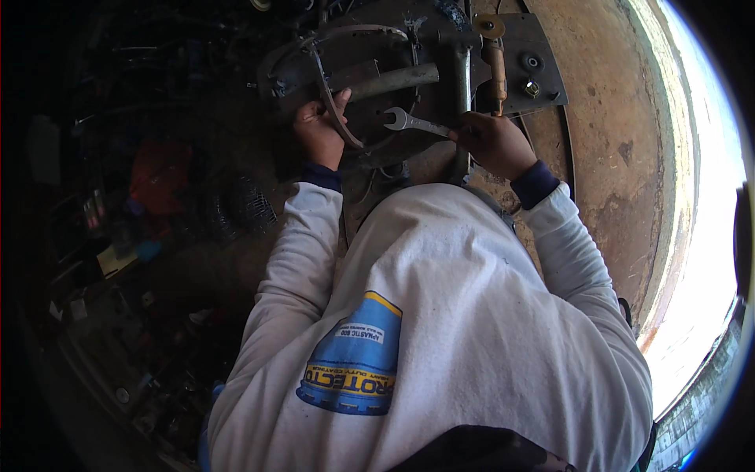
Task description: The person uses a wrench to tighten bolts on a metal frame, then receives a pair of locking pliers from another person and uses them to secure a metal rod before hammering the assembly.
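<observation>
The left hand [322, 132] curls round a curved metal strip [322, 79], seemingly steadying it — the right hand [494, 143] grips an open-end wrench [425, 125], jaws free.

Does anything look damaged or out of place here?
Mainly the brown floor on the right: it has dark, uneven patches, so it looks worn or stained. Nothing seems odd about the wrench in the right hand.

Blown-out glare at right, deep shadow left, curved edges
</observation>
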Available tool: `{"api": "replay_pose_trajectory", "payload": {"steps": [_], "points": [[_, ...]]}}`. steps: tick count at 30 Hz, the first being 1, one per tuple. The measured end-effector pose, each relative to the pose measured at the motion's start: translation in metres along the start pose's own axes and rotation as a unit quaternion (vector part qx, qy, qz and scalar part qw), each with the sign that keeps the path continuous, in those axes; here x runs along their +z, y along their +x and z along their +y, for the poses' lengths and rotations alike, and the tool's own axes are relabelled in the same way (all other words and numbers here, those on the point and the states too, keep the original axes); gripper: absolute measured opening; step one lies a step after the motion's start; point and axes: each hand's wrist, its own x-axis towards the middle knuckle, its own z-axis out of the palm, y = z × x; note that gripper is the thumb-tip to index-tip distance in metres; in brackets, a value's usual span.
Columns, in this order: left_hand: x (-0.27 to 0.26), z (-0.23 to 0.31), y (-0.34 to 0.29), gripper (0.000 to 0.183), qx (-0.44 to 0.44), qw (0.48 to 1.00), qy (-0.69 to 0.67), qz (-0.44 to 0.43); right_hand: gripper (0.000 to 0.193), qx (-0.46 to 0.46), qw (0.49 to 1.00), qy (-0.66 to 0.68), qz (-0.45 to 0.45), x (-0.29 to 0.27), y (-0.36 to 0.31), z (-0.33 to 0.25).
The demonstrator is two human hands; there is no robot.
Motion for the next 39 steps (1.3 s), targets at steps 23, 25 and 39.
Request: {"api": "replay_pose_trajectory", "payload": {"steps": [23,25,39], "points": [[-0.001,-0.004,0.007,0.017,0.010,0.998,-0.047,-0.030,0.029,0.013,1.000,-0.013,0.004,0.001,0.001,0.000],[-0.001,-0.004,0.005,0.016,0.010,0.998,-0.048,-0.033,0.030,0.007,1.000,-0.019,0.007,0.001,0.000,0.001],[-0.014,-0.008,0.010,0.018,0.076,0.990,0.022,-0.119,0.025,0.013,0.999,-0.030,0.002,-0.001,0.004,-0.003]]}}
